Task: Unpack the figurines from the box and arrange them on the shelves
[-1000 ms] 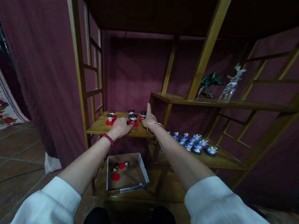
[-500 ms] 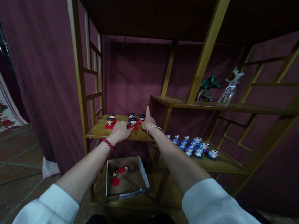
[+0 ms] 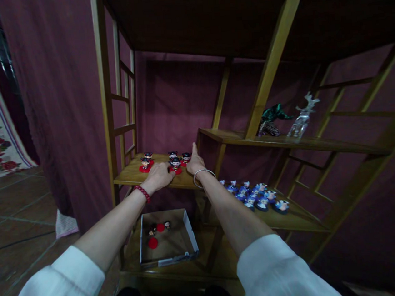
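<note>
My left hand (image 3: pixel 158 176) reaches onto the upper left shelf, its fingers bent at the left edge of the red base under the front dark-haired figurine (image 3: pixel 175 164). My right hand (image 3: pixel 195 162), with a silver bangle at the wrist, is just right of that figurine, next to another red-based figurine (image 3: pixel 186 157). One of its fingers stretches upward; the others are partly hidden. Behind the front one stands a further figurine (image 3: pixel 172 155). Two more, a front figurine (image 3: pixel 145 163) and a back figurine (image 3: pixel 148 156), stand at the shelf's left.
Below, an open cardboard box (image 3: pixel 193 235) holds small figurines (image 3: pixel 151 232) and red discs (image 3: pixel 153 243). Several blue-and-white figurines (image 3: pixel 261 200) crowd the lower right shelf. A glass ornament (image 3: pixel 300 121) and a green ornament (image 3: pixel 273 117) stand above. Wooden posts (image 3: pixel 275 64) divide the unit.
The view has shifted slightly. Both hands stay at the front figurine, which looks turned or moved very little, if at all.
</note>
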{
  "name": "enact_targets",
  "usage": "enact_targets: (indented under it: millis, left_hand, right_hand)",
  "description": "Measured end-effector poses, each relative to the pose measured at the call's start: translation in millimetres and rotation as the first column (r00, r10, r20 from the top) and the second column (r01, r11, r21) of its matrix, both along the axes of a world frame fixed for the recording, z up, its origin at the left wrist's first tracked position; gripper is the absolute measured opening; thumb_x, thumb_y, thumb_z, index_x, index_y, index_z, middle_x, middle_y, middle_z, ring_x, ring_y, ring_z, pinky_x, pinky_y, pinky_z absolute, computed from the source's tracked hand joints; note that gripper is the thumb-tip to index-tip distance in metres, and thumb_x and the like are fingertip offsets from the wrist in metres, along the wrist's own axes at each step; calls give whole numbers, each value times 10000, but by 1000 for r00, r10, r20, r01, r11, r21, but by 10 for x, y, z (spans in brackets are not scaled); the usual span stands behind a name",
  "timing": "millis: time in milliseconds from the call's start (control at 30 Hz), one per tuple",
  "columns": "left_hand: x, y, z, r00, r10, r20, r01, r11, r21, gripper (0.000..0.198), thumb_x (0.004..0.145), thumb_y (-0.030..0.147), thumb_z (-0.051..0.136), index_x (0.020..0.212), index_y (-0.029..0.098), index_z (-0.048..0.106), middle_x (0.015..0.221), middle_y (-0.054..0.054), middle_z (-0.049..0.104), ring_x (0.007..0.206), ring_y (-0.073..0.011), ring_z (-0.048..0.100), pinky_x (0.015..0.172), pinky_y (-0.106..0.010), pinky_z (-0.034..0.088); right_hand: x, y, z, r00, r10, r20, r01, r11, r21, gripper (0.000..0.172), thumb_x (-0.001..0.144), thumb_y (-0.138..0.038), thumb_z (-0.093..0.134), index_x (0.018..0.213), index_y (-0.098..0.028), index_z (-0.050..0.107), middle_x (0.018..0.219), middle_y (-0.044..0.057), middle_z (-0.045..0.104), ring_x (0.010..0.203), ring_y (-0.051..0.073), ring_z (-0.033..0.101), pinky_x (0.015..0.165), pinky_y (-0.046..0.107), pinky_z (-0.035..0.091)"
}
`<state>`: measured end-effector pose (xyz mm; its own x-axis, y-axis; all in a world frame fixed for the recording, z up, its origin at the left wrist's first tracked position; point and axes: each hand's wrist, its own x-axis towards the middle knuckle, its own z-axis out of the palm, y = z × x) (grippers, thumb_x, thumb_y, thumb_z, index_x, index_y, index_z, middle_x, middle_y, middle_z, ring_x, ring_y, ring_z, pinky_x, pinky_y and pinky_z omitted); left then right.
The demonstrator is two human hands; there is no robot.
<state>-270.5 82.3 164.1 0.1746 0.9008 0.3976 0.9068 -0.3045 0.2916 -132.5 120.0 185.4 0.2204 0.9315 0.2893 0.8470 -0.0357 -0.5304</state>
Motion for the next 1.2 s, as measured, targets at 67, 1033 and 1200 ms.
enact_targets:
  millis: [67, 1033, 1200]
  left_hand:
    - [-2, 5, -1, 1000, 2, -2, -2, 1000, 3, 352, 756, 382, 442, 1014, 206, 603, 945, -84, 655, 899, -210, 592, 751, -260, 432]
    - [22, -36, 94, 998, 13, 65, -6, 994, -107, 316, 713, 396, 511, 932, 210, 642, 852, -63, 664, 828, -190, 597, 669, -219, 416]
    - [38, -25, 102, 992, 36, 122, -20, 992, -127, 290, 674, 399, 545, 843, 194, 661, 737, -32, 650, 731, -164, 593, 592, -204, 400]
  right_hand:
    - [3, 9, -2, 1000, 2, 5, -2, 1000, 1, 917, 658, -46, 535, 1358, -194, -38, 1056, 112, 599, 945, 164, 578, 783, 252, 437]
    - [167, -694, -149, 964, 267, 6, -262, 939, 224, 719, 751, -101, 417, 1366, -185, 54, 1114, 79, 569, 972, 149, 555, 849, 244, 408]
    - [188, -816, -152, 949, 316, -5, -307, 926, 218, 682, 762, -107, 406, 1363, -172, 91, 1059, 70, 597, 945, 142, 568, 847, 239, 416]
